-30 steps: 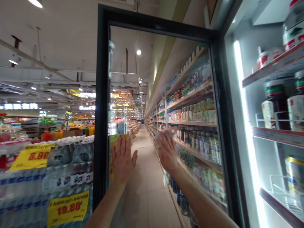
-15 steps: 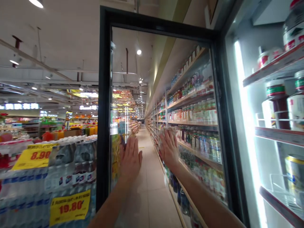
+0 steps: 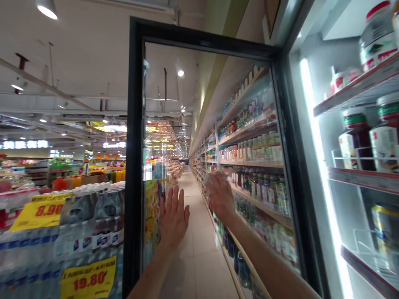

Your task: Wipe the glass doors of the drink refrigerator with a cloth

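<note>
A glass cooler door [image 3: 133, 137] with a black frame stands swung out in front of me. My left hand [image 3: 173, 218] lies flat against its pane, fingers stretched upward, holding nothing. To the right, my right hand [image 3: 220, 203] presses a pale, crumpled cloth [image 3: 216, 182] to the same glass. That hand and the cloth are smeared by motion, and the fingers partly blend into the cloth. Shelves of bottles and the aisle floor show through or in the glass behind both hands.
At right is the lit cooler interior with bottles [image 3: 357, 139] on wire-fronted shelves [image 3: 363, 179] and a can [image 3: 386, 226]. On the left, packs of bottled drinks [image 3: 28, 253] are stacked with yellow price signs [image 3: 89, 277]. Tiled floor [image 3: 199, 265] runs ahead.
My right hand has shifted slightly left with the cloth and is now blurred. My left hand remains flat on the glass, a little lower in view as the camera tilts up.
</note>
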Demonstrator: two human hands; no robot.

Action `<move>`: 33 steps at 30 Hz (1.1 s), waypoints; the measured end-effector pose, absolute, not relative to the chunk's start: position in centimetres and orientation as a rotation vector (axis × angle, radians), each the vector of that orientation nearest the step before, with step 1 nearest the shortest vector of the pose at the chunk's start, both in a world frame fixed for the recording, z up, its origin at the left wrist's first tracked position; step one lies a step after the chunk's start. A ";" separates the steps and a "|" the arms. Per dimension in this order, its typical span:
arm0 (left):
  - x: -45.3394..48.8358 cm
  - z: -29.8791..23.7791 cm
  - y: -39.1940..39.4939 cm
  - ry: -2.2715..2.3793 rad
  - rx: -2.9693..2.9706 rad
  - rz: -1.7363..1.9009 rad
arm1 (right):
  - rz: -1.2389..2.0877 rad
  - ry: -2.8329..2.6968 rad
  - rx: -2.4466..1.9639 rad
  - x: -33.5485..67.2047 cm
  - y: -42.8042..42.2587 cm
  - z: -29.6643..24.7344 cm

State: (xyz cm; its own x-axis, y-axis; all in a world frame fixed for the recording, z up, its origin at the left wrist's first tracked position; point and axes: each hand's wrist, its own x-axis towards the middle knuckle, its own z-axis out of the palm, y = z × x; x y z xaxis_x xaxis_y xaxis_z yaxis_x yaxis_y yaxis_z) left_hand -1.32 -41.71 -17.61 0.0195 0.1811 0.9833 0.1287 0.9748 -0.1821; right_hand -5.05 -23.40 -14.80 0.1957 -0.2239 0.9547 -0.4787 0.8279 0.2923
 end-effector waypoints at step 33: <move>-1.1 -17.5 -41.6 -1.507 -0.206 0.137 | 0.185 -1.418 0.566 -5.8 -20.7 -16.2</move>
